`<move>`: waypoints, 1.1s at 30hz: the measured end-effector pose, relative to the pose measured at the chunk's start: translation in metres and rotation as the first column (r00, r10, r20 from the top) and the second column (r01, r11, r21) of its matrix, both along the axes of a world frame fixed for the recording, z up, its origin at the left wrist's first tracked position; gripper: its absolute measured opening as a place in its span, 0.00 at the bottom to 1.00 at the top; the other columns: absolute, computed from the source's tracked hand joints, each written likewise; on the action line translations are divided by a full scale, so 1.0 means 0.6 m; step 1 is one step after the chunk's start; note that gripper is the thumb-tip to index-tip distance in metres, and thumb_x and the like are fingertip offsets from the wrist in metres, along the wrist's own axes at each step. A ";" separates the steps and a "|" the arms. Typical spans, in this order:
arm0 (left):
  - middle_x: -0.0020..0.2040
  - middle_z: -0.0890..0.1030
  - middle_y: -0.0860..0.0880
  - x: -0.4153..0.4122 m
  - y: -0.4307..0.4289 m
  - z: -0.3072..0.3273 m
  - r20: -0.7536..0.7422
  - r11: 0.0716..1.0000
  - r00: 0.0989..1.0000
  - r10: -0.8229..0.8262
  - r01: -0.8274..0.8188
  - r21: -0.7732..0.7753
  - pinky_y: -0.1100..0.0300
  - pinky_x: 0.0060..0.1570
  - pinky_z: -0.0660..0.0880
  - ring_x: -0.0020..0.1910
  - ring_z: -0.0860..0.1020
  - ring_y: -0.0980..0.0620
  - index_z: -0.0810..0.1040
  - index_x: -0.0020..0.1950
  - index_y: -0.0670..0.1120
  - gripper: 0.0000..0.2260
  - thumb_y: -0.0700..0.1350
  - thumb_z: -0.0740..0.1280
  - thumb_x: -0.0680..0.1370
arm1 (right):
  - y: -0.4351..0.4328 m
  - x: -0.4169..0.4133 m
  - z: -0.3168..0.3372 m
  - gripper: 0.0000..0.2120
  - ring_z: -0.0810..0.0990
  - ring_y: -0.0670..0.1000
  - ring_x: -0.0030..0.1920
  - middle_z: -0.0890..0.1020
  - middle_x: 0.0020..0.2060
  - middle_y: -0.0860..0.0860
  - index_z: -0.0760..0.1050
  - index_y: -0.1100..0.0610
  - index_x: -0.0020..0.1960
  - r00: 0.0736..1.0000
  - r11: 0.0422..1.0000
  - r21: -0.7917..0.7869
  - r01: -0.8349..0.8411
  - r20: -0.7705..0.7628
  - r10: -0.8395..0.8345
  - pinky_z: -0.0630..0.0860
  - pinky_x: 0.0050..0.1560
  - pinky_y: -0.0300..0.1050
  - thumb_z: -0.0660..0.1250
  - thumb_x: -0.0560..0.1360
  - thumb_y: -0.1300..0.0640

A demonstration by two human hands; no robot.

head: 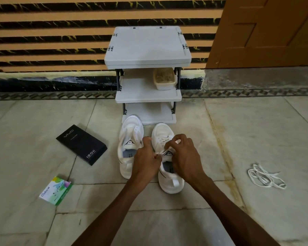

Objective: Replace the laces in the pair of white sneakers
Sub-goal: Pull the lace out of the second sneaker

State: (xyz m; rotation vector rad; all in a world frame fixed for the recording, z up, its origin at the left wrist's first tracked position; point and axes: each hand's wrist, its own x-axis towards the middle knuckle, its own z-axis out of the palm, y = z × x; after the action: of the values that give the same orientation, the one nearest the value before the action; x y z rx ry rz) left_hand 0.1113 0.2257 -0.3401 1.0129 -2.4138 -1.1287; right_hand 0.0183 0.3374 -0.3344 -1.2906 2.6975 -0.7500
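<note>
Two white sneakers stand side by side on the floor, toes pointing away from me. The left sneaker shows no lace in its eyelets. The right sneaker has a white lace threaded across its upper eyelets. My left hand pinches the lace near the tongue of the right sneaker. My right hand hovers over the same sneaker with its fingers curled on the lace by the tongue. A loose white lace lies in a heap on the floor far to the right.
A grey three-tier rack stands against the striped wall right behind the sneakers, with a plastic tub on its middle shelf. A black phone box and a small green-and-white carton lie on the floor to the left. A brown door is at the back right.
</note>
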 end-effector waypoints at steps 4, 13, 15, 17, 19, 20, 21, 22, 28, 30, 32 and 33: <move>0.44 0.80 0.46 -0.001 0.004 0.002 -0.007 1.000 1.000 0.025 -0.025 0.006 0.59 0.39 0.77 0.42 0.81 0.48 0.62 0.65 0.50 0.24 0.39 0.70 0.74 | -0.004 0.003 0.003 0.23 0.73 0.53 0.54 0.73 0.59 0.50 0.79 0.49 0.53 0.991 0.993 0.113 0.020 -0.133 -0.005 0.69 0.40 0.40 0.79 0.59 0.51; 0.44 0.81 0.43 0.000 0.005 0.016 0.029 0.997 0.999 0.038 -0.040 0.061 0.52 0.42 0.78 0.43 0.81 0.45 0.61 0.68 0.47 0.26 0.39 0.69 0.73 | -0.003 -0.006 -0.003 0.07 0.72 0.51 0.41 0.74 0.40 0.55 0.76 0.58 0.34 0.874 0.937 -0.203 0.283 0.457 -0.165 0.68 0.39 0.43 0.70 0.66 0.67; 0.45 0.81 0.43 0.002 0.010 0.017 0.011 0.998 1.000 0.021 -0.022 0.057 0.52 0.44 0.78 0.44 0.81 0.45 0.61 0.69 0.46 0.27 0.40 0.69 0.74 | 0.001 -0.004 -0.006 0.12 0.75 0.53 0.38 0.77 0.34 0.56 0.74 0.58 0.31 0.433 0.756 -0.178 0.630 0.888 -0.152 0.72 0.39 0.45 0.68 0.68 0.72; 0.47 0.81 0.41 0.003 0.016 0.019 -0.019 1.000 1.000 0.001 -0.001 0.016 0.50 0.46 0.78 0.46 0.81 0.44 0.61 0.70 0.45 0.27 0.39 0.68 0.75 | 0.005 -0.004 -0.003 0.10 0.78 0.57 0.42 0.80 0.36 0.58 0.76 0.61 0.36 0.172 0.691 -0.090 0.717 0.984 -0.050 0.77 0.45 0.51 0.68 0.67 0.74; 0.48 0.81 0.41 0.003 0.018 0.019 -0.022 1.000 1.000 -0.005 0.005 -0.024 0.49 0.48 0.78 0.46 0.81 0.43 0.61 0.71 0.45 0.27 0.38 0.68 0.75 | 0.003 -0.005 0.004 0.11 0.80 0.57 0.45 0.80 0.42 0.58 0.76 0.61 0.44 0.260 0.717 -0.133 0.684 0.963 -0.069 0.79 0.48 0.51 0.72 0.66 0.72; 0.48 0.81 0.41 0.003 0.018 0.019 -0.019 1.000 1.000 -0.004 0.004 -0.025 0.48 0.49 0.78 0.46 0.81 0.43 0.60 0.71 0.45 0.27 0.38 0.68 0.75 | 0.004 -0.007 0.007 0.14 0.80 0.55 0.46 0.80 0.44 0.56 0.75 0.59 0.45 0.395 0.742 -0.191 0.643 0.912 -0.108 0.80 0.47 0.48 0.75 0.65 0.69; 0.48 0.82 0.41 0.002 0.018 0.019 -0.017 1.000 1.000 -0.004 0.003 -0.017 0.48 0.49 0.78 0.46 0.81 0.44 0.60 0.71 0.46 0.27 0.38 0.68 0.75 | 0.006 -0.007 0.012 0.16 0.79 0.51 0.46 0.79 0.45 0.52 0.76 0.56 0.46 0.581 0.779 -0.258 0.571 0.798 -0.161 0.80 0.46 0.42 0.77 0.63 0.66; 0.49 0.82 0.42 0.001 0.018 0.020 -0.014 1.000 1.000 -0.004 0.004 -0.010 0.50 0.48 0.78 0.47 0.81 0.45 0.61 0.70 0.47 0.27 0.38 0.69 0.75 | 0.008 -0.008 0.016 0.17 0.78 0.48 0.47 0.78 0.46 0.48 0.77 0.52 0.47 0.768 0.831 -0.312 0.460 0.609 -0.197 0.77 0.44 0.38 0.79 0.62 0.63; 0.48 0.82 0.47 -0.004 0.017 0.020 -0.004 0.999 1.000 -0.008 0.008 0.041 0.69 0.34 0.70 0.43 0.80 0.50 0.61 0.70 0.49 0.30 0.45 0.72 0.73 | 0.003 0.008 0.024 0.14 0.73 0.54 0.43 0.79 0.42 0.52 0.84 0.51 0.40 0.958 0.994 0.102 0.041 -0.287 -0.010 0.65 0.37 0.44 0.79 0.58 0.46; 0.48 0.82 0.47 -0.002 0.015 0.020 0.001 0.999 1.000 -0.011 0.011 0.036 0.70 0.34 0.69 0.43 0.79 0.51 0.61 0.70 0.49 0.29 0.45 0.72 0.74 | -0.003 0.013 0.026 0.14 0.73 0.56 0.38 0.78 0.37 0.53 0.83 0.53 0.35 0.960 0.995 0.095 0.020 -0.278 0.007 0.63 0.35 0.44 0.81 0.55 0.48; 0.47 0.81 0.48 -0.001 0.014 0.023 0.005 0.999 1.000 -0.024 0.024 0.025 0.69 0.35 0.68 0.43 0.79 0.51 0.62 0.69 0.48 0.29 0.45 0.72 0.74 | -0.007 0.013 0.024 0.12 0.73 0.55 0.37 0.77 0.34 0.53 0.83 0.54 0.34 0.958 0.996 0.091 0.001 -0.285 0.025 0.62 0.34 0.44 0.81 0.56 0.50; 0.46 0.80 0.48 -0.001 0.014 0.024 0.002 0.999 0.999 -0.034 0.034 0.025 0.69 0.35 0.68 0.42 0.79 0.52 0.62 0.70 0.48 0.29 0.45 0.72 0.74 | -0.008 0.010 0.022 0.12 0.73 0.54 0.37 0.78 0.34 0.52 0.83 0.54 0.33 0.954 0.995 0.098 -0.009 -0.298 0.038 0.62 0.33 0.43 0.81 0.55 0.50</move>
State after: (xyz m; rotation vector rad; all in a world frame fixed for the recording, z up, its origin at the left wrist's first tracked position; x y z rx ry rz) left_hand 0.1108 0.2342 -0.3256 0.9844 -2.4340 -1.1721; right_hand 0.0245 0.3329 -0.3209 -1.5214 2.8978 -0.4465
